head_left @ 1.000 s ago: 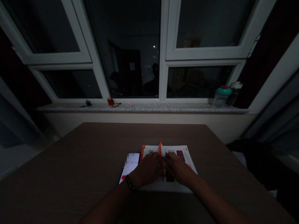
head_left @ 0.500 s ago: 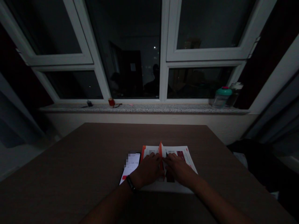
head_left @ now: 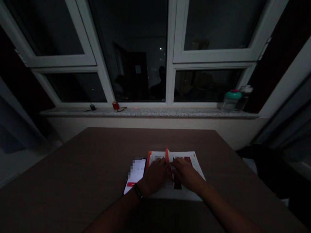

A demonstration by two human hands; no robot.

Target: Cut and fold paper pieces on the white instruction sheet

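A printed paper (head_left: 198, 168), perhaps an open booklet, lies flat on the table with text and pictures. From its middle rises a narrow orange-red fold (head_left: 167, 154), standing up between my hands. My left hand (head_left: 156, 174), with a dark band on its wrist, has its fingers bent against the fold's left side. On the other side, my right hand (head_left: 187, 173) rests over the paper with its fingers curled towards the fold. Dim light hides the fingertips and where exactly they grip. Close to my left hand lies a phone (head_left: 136, 174) with a lit screen.
The brown table (head_left: 73, 168) reaches towards a granite windowsill (head_left: 155, 112). On the sill stand a small red jar (head_left: 115, 105), a dark little bottle (head_left: 92, 106) and a teal-lidded bottle (head_left: 230, 98) beside a clear one (head_left: 245, 97). Dark items lie right of the table.
My hands have shifted slightly along the fold, the right fingers a little further from its lower end. The paper stays in the same place.
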